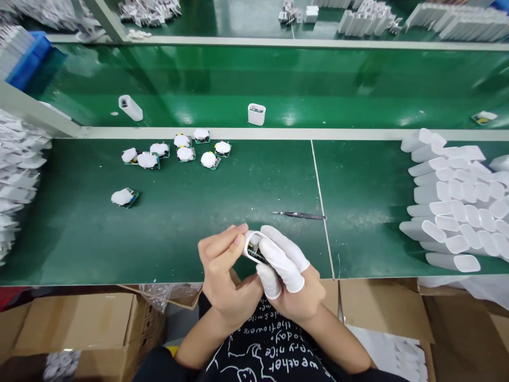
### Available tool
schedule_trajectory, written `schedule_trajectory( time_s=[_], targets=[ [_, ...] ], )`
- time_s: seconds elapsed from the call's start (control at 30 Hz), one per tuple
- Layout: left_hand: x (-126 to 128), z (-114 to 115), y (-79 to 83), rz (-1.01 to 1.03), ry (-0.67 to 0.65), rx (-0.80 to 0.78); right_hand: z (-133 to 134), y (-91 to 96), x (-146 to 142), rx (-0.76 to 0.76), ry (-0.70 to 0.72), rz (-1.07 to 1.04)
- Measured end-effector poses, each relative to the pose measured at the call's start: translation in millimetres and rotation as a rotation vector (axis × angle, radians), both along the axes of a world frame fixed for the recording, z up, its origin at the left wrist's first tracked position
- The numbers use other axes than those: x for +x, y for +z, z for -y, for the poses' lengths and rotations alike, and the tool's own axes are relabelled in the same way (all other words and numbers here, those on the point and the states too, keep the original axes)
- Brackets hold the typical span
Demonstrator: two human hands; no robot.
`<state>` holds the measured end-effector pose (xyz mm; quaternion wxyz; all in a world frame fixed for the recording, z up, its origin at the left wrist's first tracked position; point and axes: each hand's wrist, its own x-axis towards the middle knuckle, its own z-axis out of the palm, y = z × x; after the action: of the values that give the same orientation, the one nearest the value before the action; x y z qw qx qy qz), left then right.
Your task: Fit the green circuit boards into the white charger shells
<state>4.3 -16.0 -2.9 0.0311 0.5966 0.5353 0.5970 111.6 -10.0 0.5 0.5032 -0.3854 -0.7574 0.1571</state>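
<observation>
Close to the bench's front edge, my left hand (225,265) is wrapped round a white plastic housing (248,245). Its open end faces my right hand (284,270), which wears white finger cots on several fingers. A circuit board (256,251) shows inside that opening, and the right fingertips press at it and at the rim. How much of the board the right fingers grip is hidden. Just beyond the hands lie black tweezers (299,215). One circuit board with a white pad (124,197) sits by itself to the left.
Several padded boards (186,154) are grouped near the back ledge. Two white housings stand behind it, one upright (256,114), one tilted (131,108). Stacked white housings (457,201) fill the right side; white parts (18,180) are piled left. Cardboard boxes (79,318) are below the bench.
</observation>
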Motion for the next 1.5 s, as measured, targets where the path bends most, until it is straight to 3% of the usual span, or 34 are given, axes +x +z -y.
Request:
schedule_trajectory(
  time_s=[0.17, 0.3, 0.4, 0.53, 0.97, 1.27, 1.5],
  targets=[
    [-2.6, 3.0, 4.9, 0.057, -0.037, -0.010, -0.9, 16.7, 9.4, -0.086, 0.076, -0.032],
    [-8.1, 2.3, 13.2, 0.012, -0.093, -0.032, -13.3, 35.4, 25.6, -0.447, 0.185, -0.299],
    [-11.1, 2.4, 16.7, -0.061, -0.126, -0.054, -24.7, 48.8, 33.2, -0.596, 0.189, -0.235],
    [-12.3, 5.2, 18.2, -0.166, -0.112, -0.104, -31.5, 55.7, 34.7, -0.566, 0.213, -0.096],
    [-13.5, -1.7, 29.1, -0.396, -0.202, -0.079, -24.0, 49.5, 40.6, -0.443, 0.095, 0.168],
    [-13.2, -3.1, 28.0, -0.370, -0.319, -0.127, -31.4, 46.9, 44.0, -0.503, 0.131, 0.051],
    [-17.8, -1.0, 28.2, -0.360, -0.434, -0.219, -34.5, 43.5, 49.8, -0.508, 0.144, 0.090]
  ],
)
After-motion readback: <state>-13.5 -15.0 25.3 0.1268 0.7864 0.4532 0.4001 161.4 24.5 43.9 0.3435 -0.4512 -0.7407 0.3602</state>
